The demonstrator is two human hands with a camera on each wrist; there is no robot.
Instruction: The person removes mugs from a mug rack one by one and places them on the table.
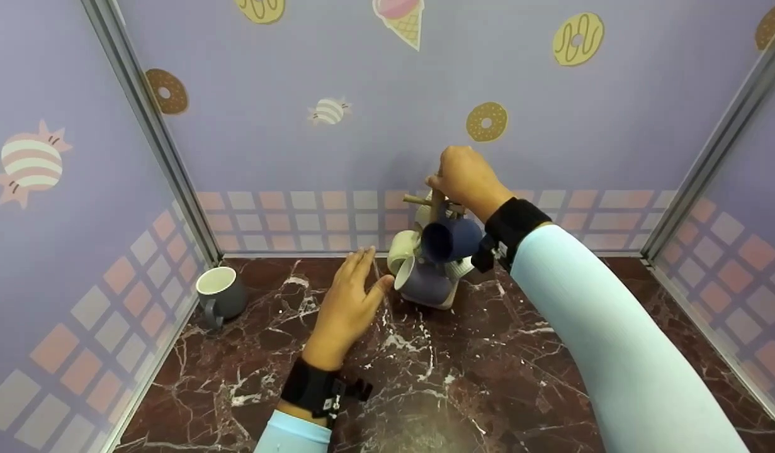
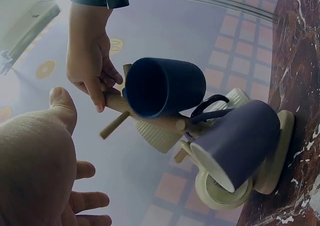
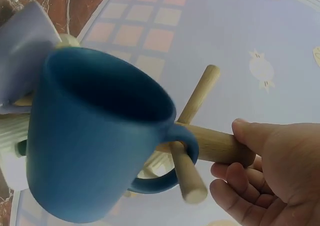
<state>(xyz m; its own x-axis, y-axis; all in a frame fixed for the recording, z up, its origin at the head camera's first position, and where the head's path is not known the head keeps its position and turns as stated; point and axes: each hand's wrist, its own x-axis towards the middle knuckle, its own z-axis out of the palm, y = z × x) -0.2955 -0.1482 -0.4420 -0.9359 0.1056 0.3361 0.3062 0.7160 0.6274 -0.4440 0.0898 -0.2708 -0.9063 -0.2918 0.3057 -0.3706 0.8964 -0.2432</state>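
Note:
A wooden mug tree (image 3: pixel 215 145) stands near the back wall with several mugs on its pegs. My right hand (image 1: pixel 470 177) grips the top of its post between thumb and fingers. A dark blue mug (image 3: pixel 95 156) hangs by its handle from an upper peg, just below that hand. Lower down are a purple-grey mug (image 2: pixel 245 136) with a white inside and a cream mug (image 1: pixel 400 248). Behind them, ribbed white mugs (image 2: pixel 159 135) are partly hidden. My left hand (image 1: pixel 348 296) is held left of the tree, fingers extended and holding nothing.
A dark grey mug (image 1: pixel 226 299) with a white inside stands upright at the left, by the side wall. Patterned purple panels (image 1: pixel 387 157) enclose the dark red marbled tabletop (image 1: pixel 425 390) at the back and both sides.

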